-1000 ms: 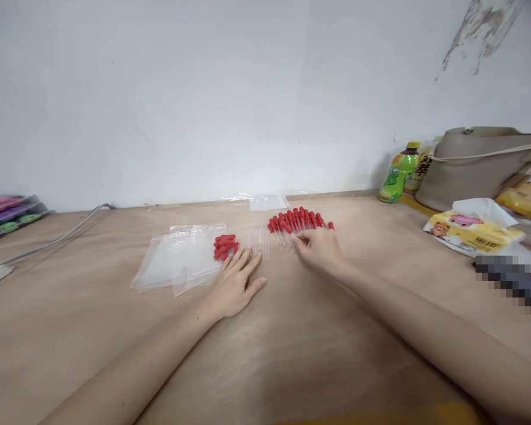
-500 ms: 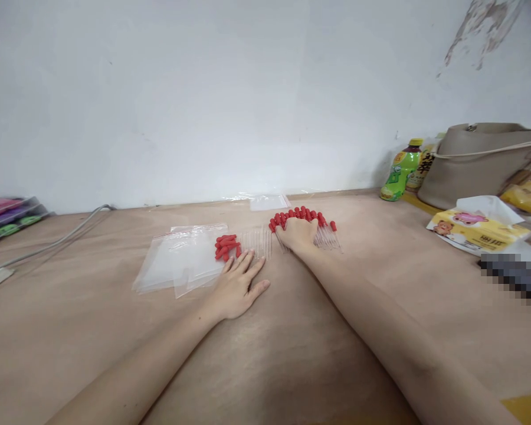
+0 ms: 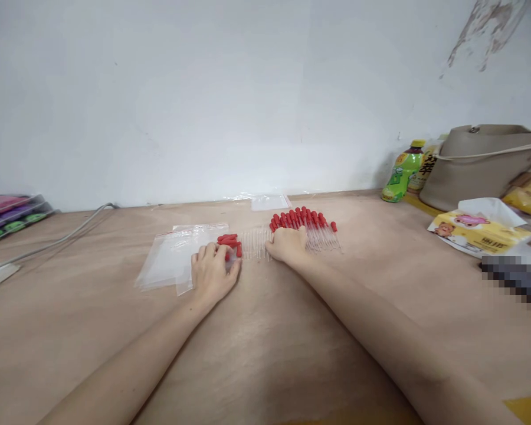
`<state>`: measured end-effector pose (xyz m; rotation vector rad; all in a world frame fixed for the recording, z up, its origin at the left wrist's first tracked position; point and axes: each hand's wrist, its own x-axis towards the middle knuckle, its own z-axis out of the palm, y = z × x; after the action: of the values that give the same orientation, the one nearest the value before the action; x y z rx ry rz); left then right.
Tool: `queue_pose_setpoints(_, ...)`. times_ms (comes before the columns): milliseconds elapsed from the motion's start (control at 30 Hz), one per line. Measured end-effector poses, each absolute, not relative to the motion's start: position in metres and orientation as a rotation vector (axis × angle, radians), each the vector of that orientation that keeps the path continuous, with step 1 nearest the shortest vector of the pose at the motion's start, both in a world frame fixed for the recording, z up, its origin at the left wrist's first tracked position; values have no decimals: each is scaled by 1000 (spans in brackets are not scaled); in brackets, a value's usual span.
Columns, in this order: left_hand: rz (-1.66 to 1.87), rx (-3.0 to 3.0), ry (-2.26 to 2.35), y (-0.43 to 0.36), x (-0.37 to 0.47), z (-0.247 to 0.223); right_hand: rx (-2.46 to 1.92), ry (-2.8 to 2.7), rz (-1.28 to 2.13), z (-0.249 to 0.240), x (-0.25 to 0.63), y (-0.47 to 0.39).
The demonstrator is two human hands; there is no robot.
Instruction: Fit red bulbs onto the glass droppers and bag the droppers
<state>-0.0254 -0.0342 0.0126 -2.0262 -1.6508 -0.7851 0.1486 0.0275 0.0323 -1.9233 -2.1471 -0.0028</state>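
My left hand (image 3: 212,274) bends its fingers over a small pile of red rubber bulbs (image 3: 228,238), at the right edge of the clear zip bags (image 3: 166,260). Red shows between its thumb and forefinger, which close around a bulb. Just right of the pile lies a row of bare glass tubes (image 3: 251,243). My right hand (image 3: 288,243) is closed, with its fingertips at the right end of that row, on a tube; its fingers are partly hidden. Beyond and right of it, droppers with red bulbs (image 3: 314,218) lie side by side in a fan.
A clear bag (image 3: 269,203) lies by the wall. On the right are a green bottle (image 3: 400,174), a grey-beige bag (image 3: 473,165), a yellow tissue pack (image 3: 482,233) and a blurred dark object (image 3: 517,280). On the left are a cable (image 3: 77,231) and colourful packs (image 3: 13,215).
My left hand has gone from lying flat with fingers spread to curling over the red bulbs, a little further left. My right hand has drawn back left from the droppers to the bare tubes.
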Motion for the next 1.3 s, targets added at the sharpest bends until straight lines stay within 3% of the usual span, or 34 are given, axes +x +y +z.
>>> queue_pose_setpoints(567,-865,-1996,-1610,-26,-26,13,-1880,-1975,50,26,152,26)
queue_pose_setpoints(967,-800,-2538,-1286,-56,-9,19,-1005,-2003,-194,-13,217,-31)
queue_pose_setpoints(1300,-1027,-2751,-1280,-45,1,4,-902,-2135,-145,-9,225,-42)
